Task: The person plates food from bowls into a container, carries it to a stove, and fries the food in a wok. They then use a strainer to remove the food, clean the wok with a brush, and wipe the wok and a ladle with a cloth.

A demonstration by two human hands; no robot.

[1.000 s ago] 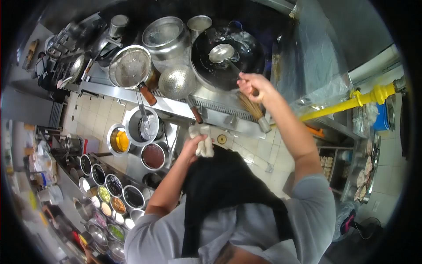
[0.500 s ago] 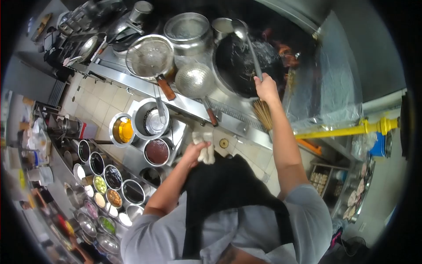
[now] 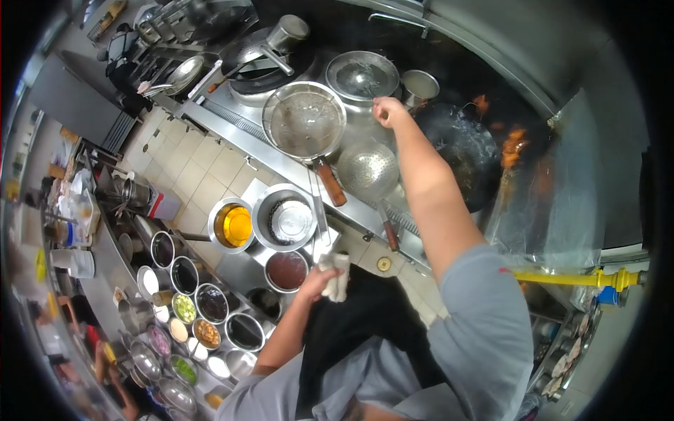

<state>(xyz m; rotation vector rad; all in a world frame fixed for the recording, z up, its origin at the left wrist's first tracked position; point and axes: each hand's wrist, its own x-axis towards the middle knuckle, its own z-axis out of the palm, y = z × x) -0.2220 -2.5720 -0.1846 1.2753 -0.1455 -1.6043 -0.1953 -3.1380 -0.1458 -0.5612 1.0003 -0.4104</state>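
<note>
My left hand point(image 3: 317, 283) is closed round a folded off-white cloth point(image 3: 338, 279) in front of the black apron. My right hand point(image 3: 390, 112) is a fist at the near rim of a steel pot point(image 3: 337, 88) at the back of the stove. It grips the ladle point(image 3: 371, 90), whose bowl dips into the pot and is hard to make out. Right of my forearm sits a dark, wet-looking wok point(image 3: 467, 147). A perforated skimmer point(image 3: 367, 168) with a wooden handle lies below my right hand, beside a round mesh strainer point(image 3: 304, 121).
A small pot point(image 3: 421, 85) stands right of the large one. Left of me are a bowl of yellow oil point(image 3: 237, 226), a steel pot point(image 3: 284, 219) and a tub of red-brown sauce point(image 3: 286, 271). Several ingredient containers point(image 3: 212, 303) line the left counter. A yellow pipe point(image 3: 569, 278) runs at right.
My right hand has moved left with the ladle, from over the wok to the steel pot. The view has shifted too. The cloth stays in my left hand.
</note>
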